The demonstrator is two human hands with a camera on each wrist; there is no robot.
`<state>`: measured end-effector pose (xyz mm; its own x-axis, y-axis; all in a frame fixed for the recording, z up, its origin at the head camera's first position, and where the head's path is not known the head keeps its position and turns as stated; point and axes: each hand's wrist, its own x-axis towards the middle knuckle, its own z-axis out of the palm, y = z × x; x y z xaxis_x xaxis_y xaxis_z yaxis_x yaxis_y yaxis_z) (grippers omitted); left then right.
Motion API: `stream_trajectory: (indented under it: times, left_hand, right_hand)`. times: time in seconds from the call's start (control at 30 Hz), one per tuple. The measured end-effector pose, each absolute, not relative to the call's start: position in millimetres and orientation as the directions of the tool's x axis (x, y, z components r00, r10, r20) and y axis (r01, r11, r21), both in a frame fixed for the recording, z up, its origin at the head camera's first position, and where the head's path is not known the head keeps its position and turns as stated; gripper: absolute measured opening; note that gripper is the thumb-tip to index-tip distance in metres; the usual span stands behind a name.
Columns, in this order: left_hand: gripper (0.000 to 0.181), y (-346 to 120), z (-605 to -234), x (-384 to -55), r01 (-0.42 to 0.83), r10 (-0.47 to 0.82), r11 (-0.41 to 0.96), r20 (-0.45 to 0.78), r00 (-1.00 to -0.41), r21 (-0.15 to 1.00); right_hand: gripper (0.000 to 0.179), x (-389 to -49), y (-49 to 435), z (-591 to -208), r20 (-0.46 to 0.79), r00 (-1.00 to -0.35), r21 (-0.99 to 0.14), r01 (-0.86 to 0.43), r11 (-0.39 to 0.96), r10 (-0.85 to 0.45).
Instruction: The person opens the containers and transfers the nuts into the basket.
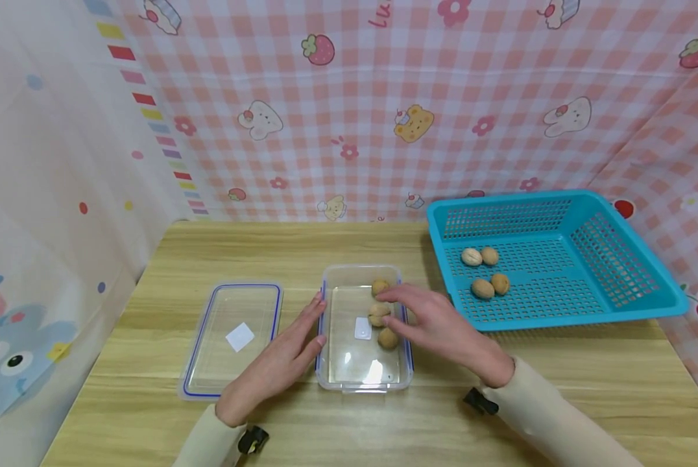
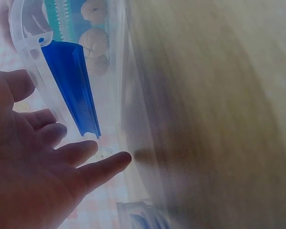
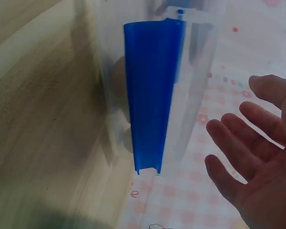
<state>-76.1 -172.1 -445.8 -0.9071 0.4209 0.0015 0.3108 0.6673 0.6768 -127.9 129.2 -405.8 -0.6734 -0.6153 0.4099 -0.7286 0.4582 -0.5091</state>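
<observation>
Both hands were at the clear box. The left hand lay flat, its fingers straight, resting against the box's left wall. It held nothing. The right hand reached over the box from the right side with its fingers spread and loose. Its fingertips were just above the three walnuts inside the box, and it did not grip any of them. I could not tell if a fingertip touched one.

The box had blue clips on its sides. Its lid lay flat just to the left, apart from the box. A blue basket sat to the right, near the box, with four more walnuts in it.

Walnuts are round and hard, so I think one could roll away or slip if the fingers bumped it. The box looked light, so a push from the left hand might slide it into the lid.

All of it sat on a pale wooden surface. Pink checked cloth with strawberries and little animals hung behind and to the right. White cloth with dots hung on the left.
</observation>
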Motion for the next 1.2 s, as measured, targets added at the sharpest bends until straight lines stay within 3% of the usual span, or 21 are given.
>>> stream_trajectory:
  times: [0.27,0.53,0.77,1.2]
  left_hand:
    - [0.061,-173,-445,-77,0.303,0.421,0.67,-0.011,-0.907,0.677]
    - [0.061,-172,-445,-77,0.289,0.419,0.677,-0.032,-0.907,0.677]
    - [0.061,-172,-445,-77,0.282,0.418,0.673,-0.037,-0.908,0.683]
    - [0.061,-173,-447,-77,0.298,0.42,0.673,-0.018,-0.907,0.677]
  right_hand:
    - [0.034,-134,121,-411,0.292,-0.706,-0.474,-0.693,0.543,-0.646]
    - [0.036,-139,114,-418,0.193,-0.688,-0.39,-0.708,0.589,-0.699]
    - [0.041,-140,108,-420,0.165,-0.666,-0.313,-0.735,0.602,-0.728]
    - [0.041,-141,97,-422,0.06,-0.691,-0.25,-0.709,0.659,-0.721]
